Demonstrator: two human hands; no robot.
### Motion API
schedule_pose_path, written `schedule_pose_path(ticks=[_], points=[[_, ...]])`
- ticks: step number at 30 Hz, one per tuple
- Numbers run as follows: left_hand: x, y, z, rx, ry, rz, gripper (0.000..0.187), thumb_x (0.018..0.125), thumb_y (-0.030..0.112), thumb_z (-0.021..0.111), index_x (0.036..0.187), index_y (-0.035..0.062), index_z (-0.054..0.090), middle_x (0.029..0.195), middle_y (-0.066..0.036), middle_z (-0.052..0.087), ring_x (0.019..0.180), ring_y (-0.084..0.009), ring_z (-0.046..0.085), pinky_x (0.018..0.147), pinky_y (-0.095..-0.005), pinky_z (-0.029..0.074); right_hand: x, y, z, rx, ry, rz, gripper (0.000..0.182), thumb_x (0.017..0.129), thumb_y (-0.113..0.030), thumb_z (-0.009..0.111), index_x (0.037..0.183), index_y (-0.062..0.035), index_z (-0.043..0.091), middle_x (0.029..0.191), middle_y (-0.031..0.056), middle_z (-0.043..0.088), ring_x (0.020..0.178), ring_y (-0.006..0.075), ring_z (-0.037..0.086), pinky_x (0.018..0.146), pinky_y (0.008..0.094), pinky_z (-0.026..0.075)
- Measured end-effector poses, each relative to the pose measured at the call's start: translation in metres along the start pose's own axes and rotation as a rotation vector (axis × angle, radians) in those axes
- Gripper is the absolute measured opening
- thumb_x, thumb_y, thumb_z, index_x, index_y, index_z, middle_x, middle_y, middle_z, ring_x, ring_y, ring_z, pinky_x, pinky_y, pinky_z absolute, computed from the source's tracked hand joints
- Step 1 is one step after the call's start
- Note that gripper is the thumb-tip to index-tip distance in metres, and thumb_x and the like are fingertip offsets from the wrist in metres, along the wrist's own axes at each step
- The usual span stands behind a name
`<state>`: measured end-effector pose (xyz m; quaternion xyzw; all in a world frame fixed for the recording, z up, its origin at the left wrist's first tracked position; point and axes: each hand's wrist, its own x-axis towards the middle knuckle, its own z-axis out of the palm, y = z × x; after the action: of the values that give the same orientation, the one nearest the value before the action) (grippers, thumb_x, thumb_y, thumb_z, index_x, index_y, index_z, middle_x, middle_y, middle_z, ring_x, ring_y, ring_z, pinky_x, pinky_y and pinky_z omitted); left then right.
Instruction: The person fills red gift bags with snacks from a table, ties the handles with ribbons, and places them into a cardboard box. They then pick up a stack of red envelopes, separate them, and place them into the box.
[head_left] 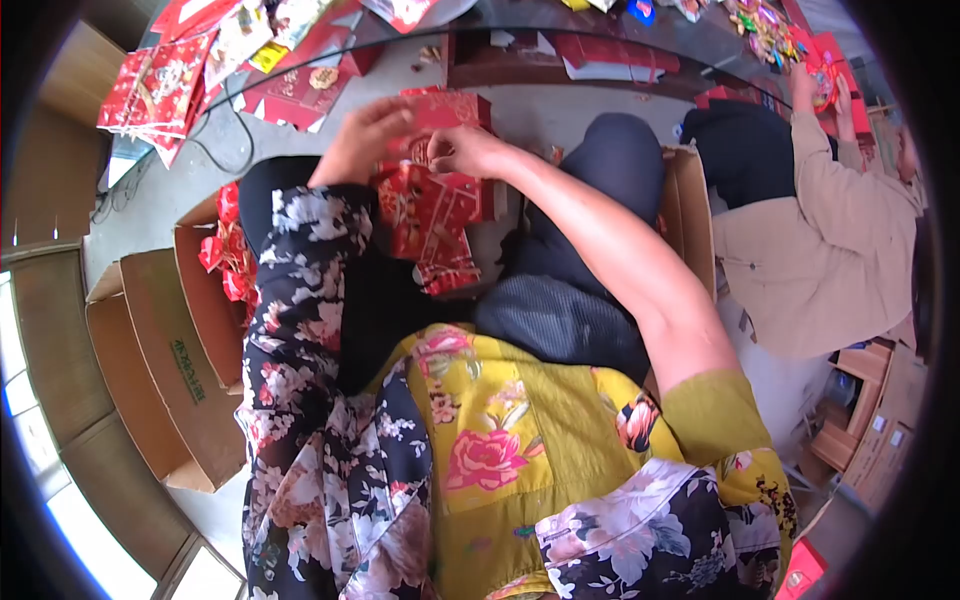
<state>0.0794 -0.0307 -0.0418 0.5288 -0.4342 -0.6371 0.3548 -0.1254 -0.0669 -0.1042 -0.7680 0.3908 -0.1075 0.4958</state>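
Note:
My left hand (365, 138) is above the left side of several red packages, its fingers stretched out and blurred at the tips. My right hand (468, 153) is just to its right, with fingers curled in; what they hold, if anything, I cannot make out. Below both hands, between my knees, are red packages with gold and white print (425, 205). A red box (458, 108) with a gold pattern stands just beyond my hands. Whether either hand touches the packages is not plain.
An open cardboard box (205, 300) on my left holds red wrapped items (232, 250). Another cardboard box (690, 205) stands by my right knee. Ahead is a glass table edge (600, 45) with red bags (160, 85) on it. A co-worker (815, 230) sits at right, handling something red.

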Motion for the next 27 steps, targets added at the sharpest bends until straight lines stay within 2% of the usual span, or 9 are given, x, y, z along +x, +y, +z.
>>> schedule_pose_path(ticks=[1, 5, 9, 11, 12, 15, 19, 23, 27], points=[[-0.003, 0.009, 0.003, -0.048, 0.049, 0.084, 0.031, 0.096, 0.023, 0.058, 0.121, 0.0043, 0.06, 0.112, -0.005, 0.065, 0.095, -0.0154, 0.064, 0.077, -0.0302, 0.05, 0.009, 0.023, 0.009, -0.137, -0.093, 0.063, 0.025, 0.077, -0.018, 0.076, 0.095, -0.0048, 0.064, 0.089, 0.0111, 0.07, 0.088, 0.022, 0.067, 0.074, 0.0361, 0.052], [-0.012, 0.021, 0.002, 0.017, 0.178, 0.107, 0.03, 0.096, 0.023, 0.058, 0.119, 0.0047, 0.061, 0.111, -0.005, 0.066, 0.093, -0.016, 0.065, 0.082, -0.0305, 0.049, 0.014, 0.059, 0.027, -0.329, -0.255, 0.143, 0.029, 0.076, -0.02, 0.077, 0.097, -0.0049, 0.065, 0.096, 0.013, 0.068, 0.094, 0.0252, 0.066, 0.079, 0.0375, 0.051], [-0.016, 0.024, -0.004, 0.086, 0.157, 0.09, 0.028, 0.096, 0.023, 0.057, 0.117, 0.0048, 0.062, 0.108, -0.005, 0.067, 0.093, -0.0144, 0.066, 0.079, -0.0275, 0.049, 0.0, 0.042, 0.032, -0.431, -0.206, 0.195, 0.039, 0.077, -0.027, 0.076, 0.108, -0.0091, 0.063, 0.104, 0.014, 0.067, 0.103, 0.0302, 0.064, 0.085, 0.0415, 0.05], [-0.018, 0.026, -0.004, 0.074, 0.169, 0.107, 0.028, 0.097, 0.024, 0.057, 0.116, 0.0046, 0.062, 0.106, -0.005, 0.067, 0.091, -0.014, 0.066, 0.077, -0.0269, 0.049, -0.005, 0.04, 0.037, -0.654, -0.14, 0.237, 0.038, 0.077, -0.027, 0.074, 0.11, -0.0118, 0.062, 0.106, 0.0138, 0.067, 0.108, 0.0321, 0.063, 0.088, 0.0441, 0.049], [-0.017, 0.026, -0.006, 0.071, 0.173, 0.106, 0.028, 0.097, 0.024, 0.057, 0.116, 0.0046, 0.062, 0.106, -0.005, 0.067, 0.091, -0.014, 0.066, 0.077, -0.0269, 0.049, -0.003, 0.041, 0.041, -0.659, -0.207, 0.266, 0.039, 0.08, -0.024, 0.072, 0.113, -0.0052, 0.063, 0.111, 0.0175, 0.065, 0.108, 0.0338, 0.063, 0.09, 0.046, 0.048], [-0.015, 0.026, -0.002, 0.064, 0.159, 0.142, 0.028, 0.097, 0.024, 0.057, 0.116, 0.0044, 0.063, 0.105, -0.005, 0.067, 0.089, -0.014, 0.066, 0.076, -0.0265, 0.05, -0.007, 0.046, 0.057, -0.754, -0.11, 0.258, 0.034, 0.08, -0.018, 0.069, 0.111, -0.0048, 0.064, 0.112, 0.0197, 0.065, 0.108, 0.0321, 0.064, 0.089, 0.0447, 0.049], [-0.016, 0.027, 0.0, 0.072, 0.158, 0.149, 0.028, 0.097, 0.024, 0.057, 0.116, 0.0042, 0.063, 0.104, -0.006, 0.067, 0.087, -0.0136, 0.067, 0.075, -0.0262, 0.05, -0.002, 0.07, 0.069, -0.799, -0.072, 0.199, 0.023, 0.078, -0.011, 0.065, 0.1, -0.0039, 0.07, 0.104, 0.0207, 0.068, 0.103, 0.0321, 0.066, 0.081, 0.0437, 0.053], [-0.017, 0.028, 0.002, 0.087, 0.167, 0.152, 0.027, 0.097, 0.024, 0.057, 0.115, 0.0042, 0.063, 0.102, -0.005, 0.067, 0.086, -0.0129, 0.067, 0.074, -0.0255, 0.05, 0.001, 0.077, 0.063, -0.749, -0.172, 0.314, 0.026, 0.077, -0.018, 0.066, 0.099, -0.0034, 0.066, 0.101, 0.0183, 0.069, 0.099, 0.0349, 0.066, 0.082, 0.0457, 0.053], [-0.015, 0.023, -0.001, 0.082, 0.159, 0.17, 0.027, 0.097, 0.024, 0.058, 0.115, 0.0042, 0.063, 0.101, -0.005, 0.068, 0.085, -0.0123, 0.067, 0.073, -0.0249, 0.05, -0.014, 0.051, 0.067, -0.657, 0.023, 0.22, 0.023, 0.076, -0.013, 0.064, 0.097, -0.0022, 0.068, 0.1, 0.0205, 0.068, 0.098, 0.0354, 0.066, 0.082, 0.0457, 0.053]])
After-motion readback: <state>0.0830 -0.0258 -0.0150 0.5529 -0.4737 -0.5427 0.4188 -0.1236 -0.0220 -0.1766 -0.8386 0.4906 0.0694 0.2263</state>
